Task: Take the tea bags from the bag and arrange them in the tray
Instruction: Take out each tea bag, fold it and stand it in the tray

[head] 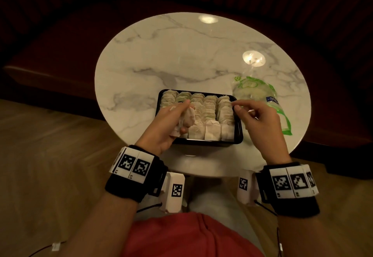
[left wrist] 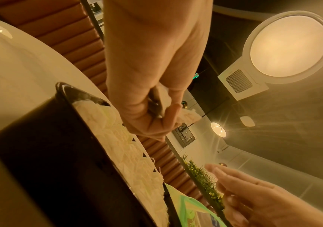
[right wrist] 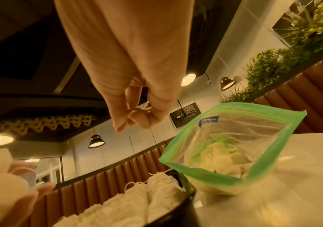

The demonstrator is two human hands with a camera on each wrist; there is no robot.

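Note:
A black tray near the table's front edge holds several rows of pale tea bags. My left hand hovers over the tray's left side and grips a small bunch of tea bags, which also shows between its fingers in the left wrist view. My right hand is above the tray's right edge. Its thumb and forefinger pinch a small white bit that looks like a tea bag tag or string. The clear zip bag with green edges lies right of the tray, its mouth open and tea bags inside.
The round marble table is bare behind the tray. A dark padded bench curves round its far side and a wooden floor lies to the left. The zip bag touches the tray's right wall.

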